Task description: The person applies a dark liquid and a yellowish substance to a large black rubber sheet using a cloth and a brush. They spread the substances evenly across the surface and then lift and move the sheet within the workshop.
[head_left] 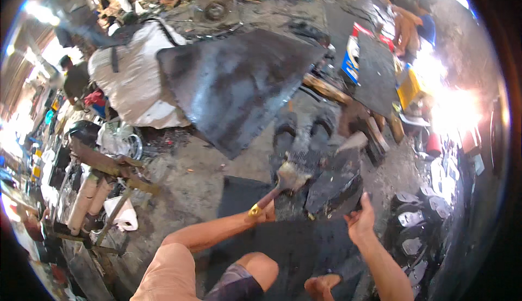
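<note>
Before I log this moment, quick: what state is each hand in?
Left hand: closed, holding a brush.
Right hand: open, fingers apart, by the edge of a dark piece; contact cannot be told.

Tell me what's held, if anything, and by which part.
The left hand holds a brush by its handle. The right hand is at the edge of the black piece; whether it grips cannot be told.
</note>
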The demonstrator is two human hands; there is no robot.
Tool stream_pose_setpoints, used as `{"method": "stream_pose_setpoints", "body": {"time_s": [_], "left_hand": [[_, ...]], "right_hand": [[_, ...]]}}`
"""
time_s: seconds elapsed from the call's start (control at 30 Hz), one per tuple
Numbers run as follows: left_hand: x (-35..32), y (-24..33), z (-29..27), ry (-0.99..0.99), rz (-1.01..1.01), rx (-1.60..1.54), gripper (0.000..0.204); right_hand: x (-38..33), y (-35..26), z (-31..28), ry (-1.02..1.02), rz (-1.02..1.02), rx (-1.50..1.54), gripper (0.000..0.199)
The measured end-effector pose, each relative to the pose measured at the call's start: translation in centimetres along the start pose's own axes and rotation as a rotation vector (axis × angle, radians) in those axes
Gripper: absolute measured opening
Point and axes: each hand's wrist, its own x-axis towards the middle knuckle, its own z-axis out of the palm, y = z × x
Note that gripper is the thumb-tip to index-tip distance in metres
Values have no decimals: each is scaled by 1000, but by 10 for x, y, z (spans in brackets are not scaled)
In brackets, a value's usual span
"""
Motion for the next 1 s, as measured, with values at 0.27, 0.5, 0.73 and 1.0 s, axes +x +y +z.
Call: {"method": "stream_pose_setpoints", "body": {"time_s": [0.27,0.5,0.73,1.0], "left_hand": [[-128,-93,-97,15,242,1578,40],[-210,-153,-111,130,120,1474,39],[-222,-159,-119,168,39,833,42],[-185,-218,-110,366,542,2347,64]], "right_hand": [[-37,123,94,-208,3,72,60],[-44,231,80,122,-331,-278,65],[-91,232,66,217,-1054,-987,59],[-106,256,18,152,-1127,-1446,59]]}}
